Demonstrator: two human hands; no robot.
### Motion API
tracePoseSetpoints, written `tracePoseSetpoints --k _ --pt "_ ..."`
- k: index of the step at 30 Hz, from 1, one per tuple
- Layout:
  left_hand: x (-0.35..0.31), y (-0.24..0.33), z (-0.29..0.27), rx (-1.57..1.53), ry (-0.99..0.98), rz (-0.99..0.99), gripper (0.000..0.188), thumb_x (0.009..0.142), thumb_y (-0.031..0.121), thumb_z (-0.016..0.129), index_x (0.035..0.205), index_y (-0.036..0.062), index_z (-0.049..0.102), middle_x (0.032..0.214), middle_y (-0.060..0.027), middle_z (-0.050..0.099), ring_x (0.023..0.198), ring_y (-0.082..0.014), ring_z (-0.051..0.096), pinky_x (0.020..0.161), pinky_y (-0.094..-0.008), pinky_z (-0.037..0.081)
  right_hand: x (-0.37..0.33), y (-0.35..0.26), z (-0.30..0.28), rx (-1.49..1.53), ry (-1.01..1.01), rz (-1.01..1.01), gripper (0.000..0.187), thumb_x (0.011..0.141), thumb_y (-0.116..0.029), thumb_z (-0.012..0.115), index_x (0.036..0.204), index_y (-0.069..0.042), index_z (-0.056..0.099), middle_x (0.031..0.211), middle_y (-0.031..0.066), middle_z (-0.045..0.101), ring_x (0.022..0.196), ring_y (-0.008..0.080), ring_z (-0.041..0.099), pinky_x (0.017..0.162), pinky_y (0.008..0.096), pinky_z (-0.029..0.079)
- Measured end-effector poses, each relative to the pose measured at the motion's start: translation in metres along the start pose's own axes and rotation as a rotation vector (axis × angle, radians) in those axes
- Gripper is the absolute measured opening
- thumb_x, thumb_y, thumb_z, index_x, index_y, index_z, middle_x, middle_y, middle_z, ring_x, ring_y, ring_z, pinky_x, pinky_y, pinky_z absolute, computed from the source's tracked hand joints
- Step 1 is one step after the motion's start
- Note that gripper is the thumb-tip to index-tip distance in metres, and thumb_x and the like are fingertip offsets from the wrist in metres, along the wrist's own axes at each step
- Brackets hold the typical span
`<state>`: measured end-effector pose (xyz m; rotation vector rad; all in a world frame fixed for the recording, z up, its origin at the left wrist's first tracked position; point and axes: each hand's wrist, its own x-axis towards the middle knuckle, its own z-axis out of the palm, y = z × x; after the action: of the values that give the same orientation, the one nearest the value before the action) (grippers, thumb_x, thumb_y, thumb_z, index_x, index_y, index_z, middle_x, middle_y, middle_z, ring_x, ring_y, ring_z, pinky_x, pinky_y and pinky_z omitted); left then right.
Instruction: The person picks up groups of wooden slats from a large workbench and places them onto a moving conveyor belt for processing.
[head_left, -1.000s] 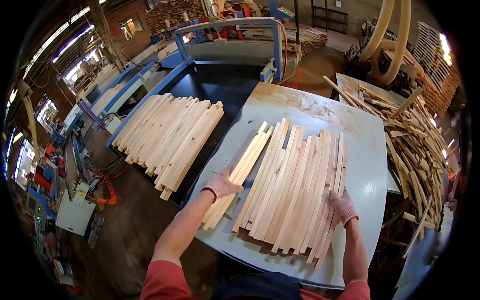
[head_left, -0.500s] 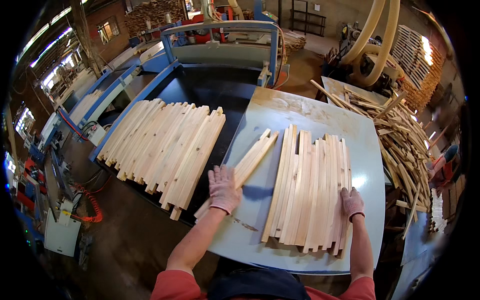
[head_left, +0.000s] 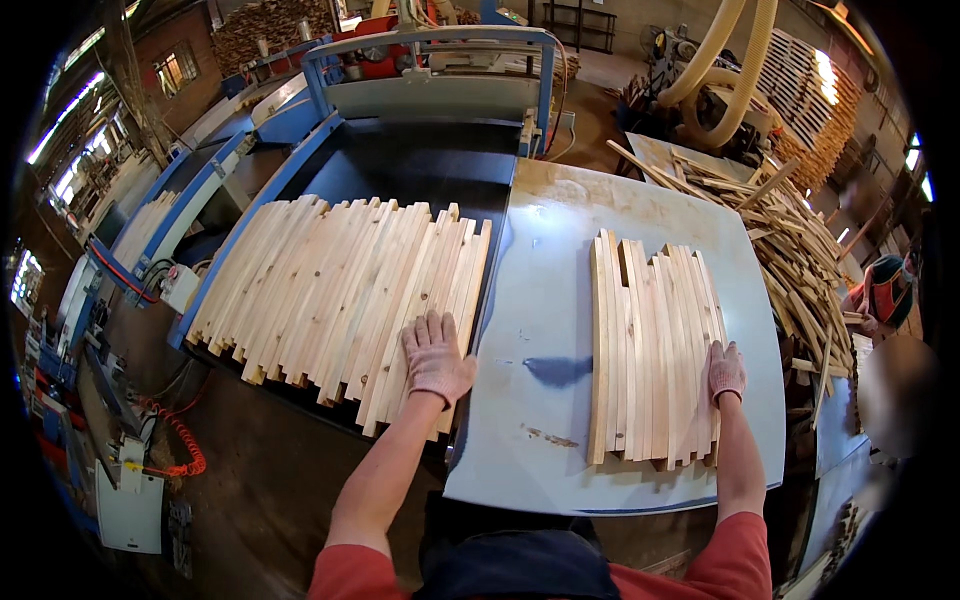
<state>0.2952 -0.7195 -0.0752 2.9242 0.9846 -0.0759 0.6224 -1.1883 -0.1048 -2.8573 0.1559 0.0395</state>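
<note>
A wide row of pale wooden strips (head_left: 310, 290) lies side by side, ends uneven, on the black conveyor bed to my left. My left hand (head_left: 437, 358), in a thin pinkish work glove, rests flat on the near right part of that row, fingers stretched out. A smaller group of wooden strips (head_left: 655, 360) lies on the grey metal table (head_left: 530, 430) to my right. Against its outer right edge lies my right hand (head_left: 727, 368), gloved the same way, fingers extended along the last strip and not wrapped around it.
A blue machine frame (head_left: 430, 40) spans the far end of the black bed (head_left: 420, 165). Beyond the table's right edge lies a jumbled heap of strips (head_left: 790, 250). Thick beige hoses (head_left: 735, 85) hang above it. A coiled orange hose (head_left: 185, 445) hangs at left.
The loose strips that lay slanted between the two groups now lie against the left row's right side. My left hand moved with them onto that row. The view has shifted slightly.
</note>
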Motion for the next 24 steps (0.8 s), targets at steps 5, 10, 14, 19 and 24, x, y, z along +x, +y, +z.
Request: tracePoseSetpoints --k 5,10,14,19,24 --pt "-0.037 -0.023 0.021 -0.056 0.122 0.099 0.093 0.091 0.044 0.068 0.165 -0.0022 0.036 0.172 -0.0315 0.030 0.162 -0.0479 0.024 0.132 -0.0634 0.008 0.006 0.003 0.008 0.031 0.027 -0.031 0.078 0.109 -0.057 0.044 0.157 0.004 0.050 0.155 0.0309 0.056 0.143 0.0464 0.052 0.121 0.0487 0.041" --pt "-0.035 -0.027 0.029 -0.066 0.147 0.108 0.093 0.091 0.049 0.068 0.164 -0.0017 0.040 0.172 -0.0320 0.032 0.162 -0.0481 0.024 0.133 -0.0629 0.009 0.026 0.026 0.029 0.031 0.051 -0.062 0.079 0.106 -0.056 0.048 0.157 0.004 0.051 0.151 0.0317 0.058 0.143 0.0458 0.053 0.121 0.0490 0.041" --pt "-0.035 -0.045 0.028 -0.235 0.122 0.130 0.096 0.095 0.061 0.066 0.164 0.0001 0.040 0.173 -0.0279 0.033 0.164 -0.0411 0.024 0.135 -0.0555 0.010 0.034 0.025 0.029 0.021 0.038 -0.077 0.076 0.106 -0.051 0.053 0.159 0.003 0.048 0.151 0.0316 0.057 0.141 0.0463 0.053 0.119 0.0497 0.043" --pt "-0.033 -0.145 0.024 -0.458 0.376 0.025 0.091 0.096 0.052 0.072 0.163 -0.0008 0.042 0.167 -0.0283 0.043 0.158 -0.0437 0.037 0.133 -0.0520 0.023 0.000 -0.052 0.020 0.076 0.329 -0.339 0.073 0.103 -0.031 0.067 0.165 -0.002 0.041 0.155 0.0275 0.054 0.141 0.0458 0.053 0.118 0.0505 0.044" --pt "-0.033 -0.329 0.020 -0.322 0.548 -0.297 0.089 0.094 0.047 0.076 0.161 -0.0017 0.044 0.163 -0.0287 0.048 0.154 -0.0432 0.042 0.131 -0.0539 0.026 -0.077 -0.169 0.048 0.414 0.299 -0.755 0.067 0.100 -0.017 0.071 0.161 -0.002 0.048 0.153 0.0253 0.057 0.138 0.0457 0.056 0.116 0.0479 0.046"
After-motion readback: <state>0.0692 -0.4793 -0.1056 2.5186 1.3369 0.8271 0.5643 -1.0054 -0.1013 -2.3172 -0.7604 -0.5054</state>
